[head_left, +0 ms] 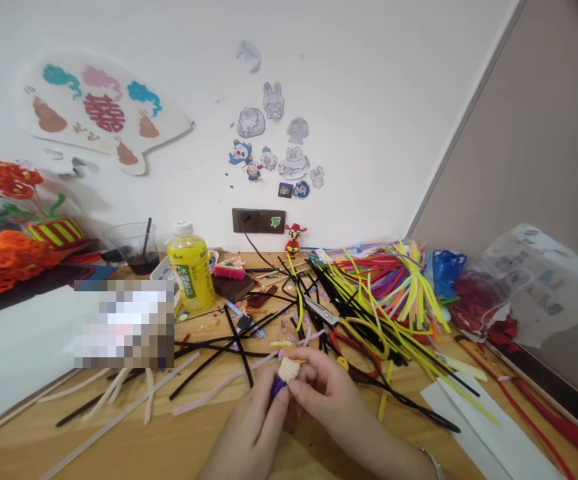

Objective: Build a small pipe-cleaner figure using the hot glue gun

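Just above the table's near edge, a small cream-and-purple pipe-cleaner piece (289, 371) sits between my two hands. My left hand (261, 417) pinches its purple lower part between thumb and fingers. From the other side, the thumb and fingertips of my right hand (331, 393) press on the cream part. A thin yellow tip sticks out beside the right fingertips. Pale lilac pipe cleaners (226, 385) and black pipe cleaners (239, 347) lie around my hands. Scissors (323, 311) rest beyond my right hand. My palms hide part of the piece.
A bundle of coloured pipe cleaners (413, 287) lies at the back right. A yellow drink bottle (190, 270) and a plastic cup (143, 257) stand at the back left. White paper (483, 427) lies at right, orange pipe-cleaner flowers (3, 260) at far left. A small red figure (295, 241) stands against the wall.
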{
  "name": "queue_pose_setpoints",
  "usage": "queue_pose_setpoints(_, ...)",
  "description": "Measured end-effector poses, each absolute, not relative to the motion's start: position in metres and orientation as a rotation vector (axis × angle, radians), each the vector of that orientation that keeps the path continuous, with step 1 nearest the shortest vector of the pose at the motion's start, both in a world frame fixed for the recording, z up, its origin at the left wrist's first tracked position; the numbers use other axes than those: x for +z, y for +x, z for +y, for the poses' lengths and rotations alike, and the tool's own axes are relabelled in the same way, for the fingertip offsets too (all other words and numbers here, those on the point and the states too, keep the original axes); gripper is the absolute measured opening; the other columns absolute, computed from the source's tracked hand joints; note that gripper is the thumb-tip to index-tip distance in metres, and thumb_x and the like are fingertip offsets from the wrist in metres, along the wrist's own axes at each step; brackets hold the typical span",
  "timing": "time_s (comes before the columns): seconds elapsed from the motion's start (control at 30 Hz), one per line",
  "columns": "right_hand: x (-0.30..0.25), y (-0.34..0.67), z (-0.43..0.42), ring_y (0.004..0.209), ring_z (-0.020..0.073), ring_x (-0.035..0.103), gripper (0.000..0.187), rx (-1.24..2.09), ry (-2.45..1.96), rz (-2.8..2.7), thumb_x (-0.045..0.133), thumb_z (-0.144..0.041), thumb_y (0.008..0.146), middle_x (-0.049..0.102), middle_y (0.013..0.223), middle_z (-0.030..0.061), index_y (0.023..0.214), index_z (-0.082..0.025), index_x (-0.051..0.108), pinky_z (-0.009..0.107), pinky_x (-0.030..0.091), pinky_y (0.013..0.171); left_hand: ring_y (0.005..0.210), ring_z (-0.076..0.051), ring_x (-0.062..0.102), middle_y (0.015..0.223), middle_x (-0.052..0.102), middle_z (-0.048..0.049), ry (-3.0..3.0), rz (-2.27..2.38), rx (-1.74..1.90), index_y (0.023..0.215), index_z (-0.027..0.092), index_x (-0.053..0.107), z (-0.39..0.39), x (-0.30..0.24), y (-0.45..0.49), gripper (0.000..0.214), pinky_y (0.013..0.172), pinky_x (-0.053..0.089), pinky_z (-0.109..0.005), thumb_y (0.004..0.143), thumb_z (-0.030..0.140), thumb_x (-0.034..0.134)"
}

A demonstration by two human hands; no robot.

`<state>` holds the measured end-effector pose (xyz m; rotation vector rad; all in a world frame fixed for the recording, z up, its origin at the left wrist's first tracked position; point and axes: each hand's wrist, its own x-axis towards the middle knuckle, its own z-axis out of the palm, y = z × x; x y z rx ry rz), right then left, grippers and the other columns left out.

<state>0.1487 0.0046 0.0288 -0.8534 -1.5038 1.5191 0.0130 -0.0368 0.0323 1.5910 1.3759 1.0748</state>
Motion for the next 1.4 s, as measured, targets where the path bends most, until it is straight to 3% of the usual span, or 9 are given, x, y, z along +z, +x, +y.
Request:
queue_pose_setpoints(0.53,0.034,0.149,0.004,0.056,0.0095,0.050,0.035,1.586,-0.792,-1.518,0.058,-0.025,0.073,0.050,0.063,-0.0043,0.107,-0.017,0.056,0.023,0.042,0.057,0.071,-0.020,0.059,0.077,0.064,-0.0043,1.654,1.392,0.999,0.096,0.019,0.052,-0.034,0.037,0.013,0.027,0.069,0.044,-0.028,0.087,0.037,0.034)
queue_pose_setpoints(1.4,0.033,0.147,0.003,0.053,0.0100,0.052,0.032,1.554,-0.817,-1.550,0.055,-0.020,0.073,0.049,0.060,-0.0048,0.105,-0.017,0.057,0.024,0.043,0.054,0.062,-0.021,0.057,0.071,0.062,-0.0043,1.748,1.464,0.912,0.096,0.020,0.048,-0.034,0.026,0.011,0.029,0.056,0.040,-0.028,0.089,0.039,0.027)
